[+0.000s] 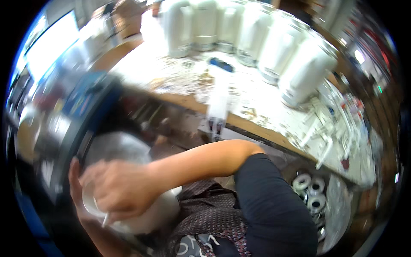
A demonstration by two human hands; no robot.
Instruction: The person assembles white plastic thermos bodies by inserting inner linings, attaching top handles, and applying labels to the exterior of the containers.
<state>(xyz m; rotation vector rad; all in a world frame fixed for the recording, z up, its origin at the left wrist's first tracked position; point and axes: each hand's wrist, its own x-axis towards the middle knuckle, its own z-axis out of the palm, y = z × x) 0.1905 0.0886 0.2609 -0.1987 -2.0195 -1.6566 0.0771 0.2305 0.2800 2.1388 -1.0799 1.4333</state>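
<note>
A white jug-like vessel (pixel 158 214) lies tilted across my lap at the lower left, its round rim (pixel 89 200) toward the left. Over that rim my right hand (pixel 122 188) is closed, smeared by motion, its arm crossing from the right. A thin white piece (pixel 105 219) sticks out below its fingers; what they grip is mostly hidden. My left hand (pixel 77 186) wraps the vessel's rim end from the left, largely covered by the vessel and my right hand.
Several white jugs (pixel 295 73) stand along the back of the littered white worktable (pixel 257 94). A blue-and-black tool (pixel 221 64) lies before them. White handle-like parts (pixel 327 152) are piled right. White rings (pixel 317 201) sit below the table; a blue machine (pixel 87 96) stands left.
</note>
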